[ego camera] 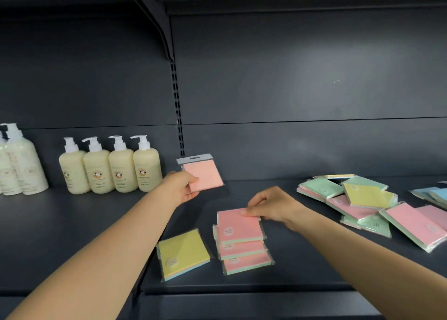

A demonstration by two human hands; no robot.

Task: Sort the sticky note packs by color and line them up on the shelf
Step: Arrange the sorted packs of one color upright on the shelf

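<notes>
My left hand [180, 189] holds a pink sticky note pack [204, 174] with a grey hang tab, raised above the dark shelf [96, 223]. My right hand [271, 207] pinches the far edge of the top pink pack [238, 224] in a row of three overlapping pink packs near the shelf's front. To their left lies a yellow pack [182, 253]. A mixed heap of green, yellow and pink packs [362, 198] spreads at the right. Blue packs [433, 195] show at the far right edge.
Cream pump bottles [110, 169] stand in a row at the back left, with taller white ones [19, 165] beside them. A slotted upright [177, 111] splits the back panel. Another shelf hangs overhead.
</notes>
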